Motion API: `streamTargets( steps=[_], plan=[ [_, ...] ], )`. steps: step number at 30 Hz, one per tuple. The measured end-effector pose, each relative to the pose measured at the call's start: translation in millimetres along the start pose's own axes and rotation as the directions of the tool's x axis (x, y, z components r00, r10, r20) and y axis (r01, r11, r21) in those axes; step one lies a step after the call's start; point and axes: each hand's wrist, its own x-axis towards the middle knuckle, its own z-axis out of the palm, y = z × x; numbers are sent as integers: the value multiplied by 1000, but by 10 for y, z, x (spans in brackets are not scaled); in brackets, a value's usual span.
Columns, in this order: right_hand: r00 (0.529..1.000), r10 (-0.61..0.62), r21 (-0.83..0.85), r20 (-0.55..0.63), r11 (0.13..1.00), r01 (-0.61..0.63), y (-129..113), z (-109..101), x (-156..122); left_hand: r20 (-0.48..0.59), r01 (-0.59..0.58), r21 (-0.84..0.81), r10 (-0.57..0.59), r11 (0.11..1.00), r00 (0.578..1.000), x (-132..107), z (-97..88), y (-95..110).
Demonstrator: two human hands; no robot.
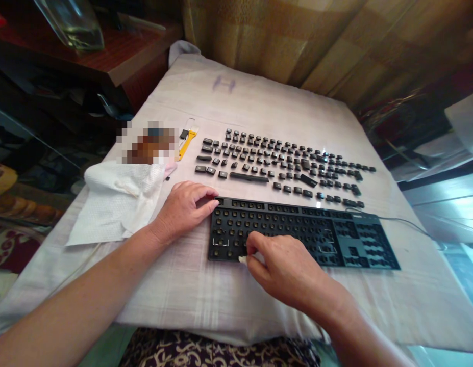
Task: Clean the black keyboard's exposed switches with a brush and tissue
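Observation:
A black keyboard (308, 224) with its keycaps off lies on the cloth-covered table. At its upper left corner, my left hand (190, 204) grips the edge between thumb and fingers. My right hand (278, 260) is closed in a pinch over the lower left part of the board. A small whitish piece, like a bit of tissue or cotton (243, 259), sticks out from its fingertips. Loose black keycaps (305, 164) are laid out in rows behind the keyboard, and the long spacebar (249, 177) sits in the front row.
A crumpled white paper towel (117, 199) lies to the left, beside a pixelated patch. Behind it is a yellow-handled tool (187, 143). The keyboard cable (406, 221) runs off right. A wooden desk (117, 66) with a glass vessel (77, 30) stands at the far left.

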Motion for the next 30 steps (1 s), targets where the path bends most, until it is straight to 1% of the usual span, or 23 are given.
streamTargets(
  steps=[4, 12, 24, 30],
  plan=[
    [998, 56, 12, 8, 998, -56, 107, -21, -53, -3, -2, -1, 2, 1000, 1000, 3, 1, -12],
    [993, 107, 13, 46, 994, -108, 236, -80, -111, -2, 6, -8, -6, 1000, 1000, 6, -28, 5],
    [985, 143, -20, 91, 990, -142, 340, -143, -151, 18, 47, -5, -47, 999, 999, 20, -44, 17],
    [979, 171, -44, 109, 985, -167, 474, -173, -209, 26, 50, 1, -50, 999, 998, 29, -50, 22]
  ],
)
